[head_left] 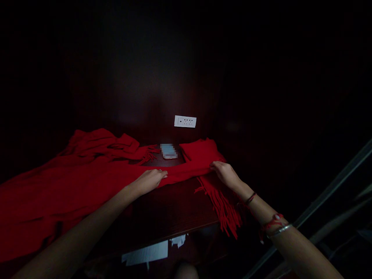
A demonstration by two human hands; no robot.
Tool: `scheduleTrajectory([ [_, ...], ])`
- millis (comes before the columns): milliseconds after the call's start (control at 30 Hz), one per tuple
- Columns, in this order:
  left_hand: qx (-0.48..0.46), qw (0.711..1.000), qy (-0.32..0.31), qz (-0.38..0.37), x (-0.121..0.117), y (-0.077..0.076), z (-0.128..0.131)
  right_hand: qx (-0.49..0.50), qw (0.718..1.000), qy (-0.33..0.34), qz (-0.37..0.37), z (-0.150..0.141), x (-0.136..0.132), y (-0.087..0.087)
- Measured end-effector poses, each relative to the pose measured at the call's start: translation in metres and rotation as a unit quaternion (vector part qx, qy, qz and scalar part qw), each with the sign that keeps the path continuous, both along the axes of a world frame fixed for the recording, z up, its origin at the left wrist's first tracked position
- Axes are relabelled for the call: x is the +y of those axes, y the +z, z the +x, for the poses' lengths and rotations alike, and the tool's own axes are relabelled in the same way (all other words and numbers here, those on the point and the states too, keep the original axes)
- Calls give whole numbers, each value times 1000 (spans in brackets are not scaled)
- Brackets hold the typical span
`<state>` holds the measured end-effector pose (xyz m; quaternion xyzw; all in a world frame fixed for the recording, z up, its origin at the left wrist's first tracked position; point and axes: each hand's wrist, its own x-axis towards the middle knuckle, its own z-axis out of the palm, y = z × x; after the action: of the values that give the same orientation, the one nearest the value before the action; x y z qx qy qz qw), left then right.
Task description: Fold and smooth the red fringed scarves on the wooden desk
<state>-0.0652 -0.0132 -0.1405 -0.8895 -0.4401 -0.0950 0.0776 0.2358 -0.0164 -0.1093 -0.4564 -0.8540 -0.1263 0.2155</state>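
Note:
A long red scarf [95,178] with fringed ends lies across the dark table. My left hand [151,180] is closed on its near edge around the middle of the table. Farther right, my right hand [225,172] pinches the same strip of cloth, which runs fairly straight between the two hands. Beyond my right hand a folded part of red cloth lies flat, and a fringe [225,209] hangs over the table's front right edge. Bunched red cloth with tassels [101,143] lies at the back left; whether it is all one piece I cannot tell.
A blurred, light-coloured flat object [168,151] lies on the table behind the scarf. A white wall socket [185,121] is set in the dark panel at the back. White papers [148,254] show below the table's front edge [180,232]. The surroundings are very dark.

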Motion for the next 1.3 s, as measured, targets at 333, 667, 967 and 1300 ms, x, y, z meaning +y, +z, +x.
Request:
scheduleTrajectory([
  [333,-45,999,-14,-24,12,-13,-9,-173,983,-43,-36,7,2,19],
  [667,-158,987,-32,-7,13,-8,3,-118,988,-91,-31,35,5,43],
  [967,-351,920,-71,-160,-7,47,1,-27,995,-56,76,31,2,123],
  [1300,-233,952,-82,-182,-35,75,-9,-101,990,-94,34,38,16,136],
])
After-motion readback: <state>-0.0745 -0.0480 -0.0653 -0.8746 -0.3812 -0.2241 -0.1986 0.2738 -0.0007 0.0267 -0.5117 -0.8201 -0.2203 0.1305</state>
